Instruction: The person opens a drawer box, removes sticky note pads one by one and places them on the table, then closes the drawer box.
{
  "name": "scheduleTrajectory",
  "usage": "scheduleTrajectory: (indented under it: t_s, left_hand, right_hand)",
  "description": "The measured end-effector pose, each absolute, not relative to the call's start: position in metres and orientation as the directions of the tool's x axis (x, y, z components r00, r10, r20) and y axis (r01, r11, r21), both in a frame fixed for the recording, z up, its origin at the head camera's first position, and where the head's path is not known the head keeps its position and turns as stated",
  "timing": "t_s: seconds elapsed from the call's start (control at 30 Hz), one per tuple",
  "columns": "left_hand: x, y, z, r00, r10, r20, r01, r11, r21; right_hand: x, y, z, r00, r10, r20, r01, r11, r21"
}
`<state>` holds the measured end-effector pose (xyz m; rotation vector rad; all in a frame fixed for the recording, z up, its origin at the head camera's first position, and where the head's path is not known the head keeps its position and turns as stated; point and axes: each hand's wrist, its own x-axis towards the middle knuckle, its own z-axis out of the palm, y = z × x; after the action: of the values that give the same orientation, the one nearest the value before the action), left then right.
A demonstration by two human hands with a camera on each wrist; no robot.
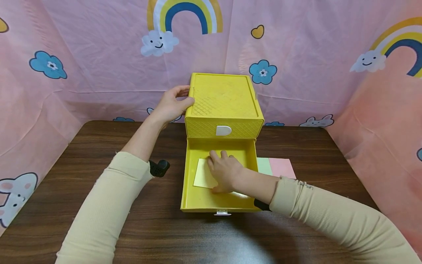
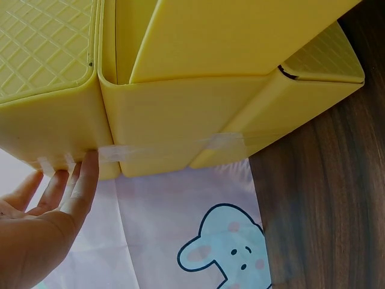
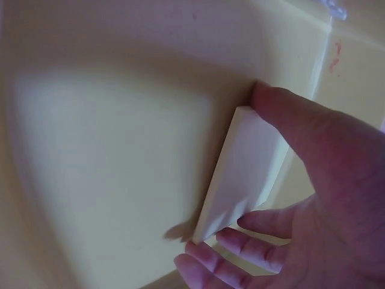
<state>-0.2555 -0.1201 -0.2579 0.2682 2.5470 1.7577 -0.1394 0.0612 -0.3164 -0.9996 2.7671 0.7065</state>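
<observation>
A yellow plastic drawer unit (image 1: 227, 95) stands on the table with a lower drawer (image 1: 189, 201) pulled out. In that drawer lies a pale yellow sticky note pad (image 1: 202, 176). My right hand (image 1: 227, 174) is inside the drawer and grips the pad, thumb at one edge and fingers at the opposite one; in the right wrist view the pad (image 3: 246, 162) shows its thickness. With its fingers against the side of the unit's top tier and the thumb near the top edge, my left hand (image 1: 171, 106) steadies there, holding nothing.
Right of the drawer, a green paper pad (image 1: 264, 166) and a pink paper pad (image 1: 282, 168) lie on the brown wooden table (image 1: 148, 227), partly behind my right arm. Clear tape (image 2: 174, 146) runs across the unit's side. A patterned pink cloth (image 1: 108, 55) hangs behind.
</observation>
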Motion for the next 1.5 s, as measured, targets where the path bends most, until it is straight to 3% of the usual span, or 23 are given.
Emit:
scheduleTrajectory:
  t_s: [0.23, 0.83, 1.5]
  left_hand:
    - [-0.256, -0.119, -0.258, -0.984, 0.162, 0.072, 0.125, 0.347, 0.929]
    - [-0.257, -0.119, -0.256, -0.987, 0.147, 0.060, 0.110, 0.362, 0.926]
    - [-0.256, -0.118, -0.256, -0.989, 0.139, 0.053, 0.102, 0.377, 0.921]
  right_hand:
    - [-0.140, 0.061, -0.312, -0.769, -0.581, -0.265, -0.634, 0.644, 0.428]
    - [-0.144, 0.063, -0.299, -0.743, -0.605, -0.287, -0.668, 0.636, 0.387]
    - [-0.142, 0.076, -0.278, -0.664, -0.725, -0.184, -0.739, 0.598, 0.310]
